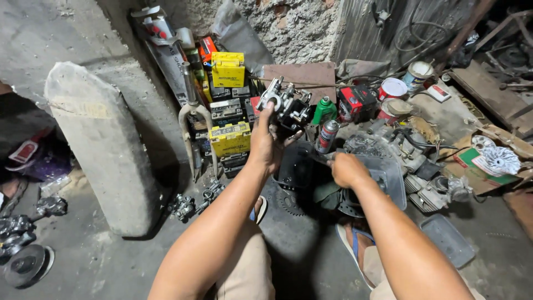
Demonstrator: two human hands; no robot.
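I see my left hand point(268, 145) raised at the end of an outstretched forearm, palm turned away from me, fingers wrapped tight around the underside of a carburetor point(287, 104) and holding it up in the air in front of the stacked batteries point(229, 119). My right hand point(347, 169) sits lower and to the right, curled into a fist around a thin dark tool point(320, 159) whose tip points toward the left hand; I cannot tell what kind of tool it is. The two hands are near each other but apart.

The carburetor is a compact metal body, grey and black with grime, with a round silver opening facing left and small fittings and a spring sticking out on top. It hangs above a dark plastic tray point(388, 178) on the floor. Just behind it stand a green bottle point(323, 109) and a spray can point(327, 135).
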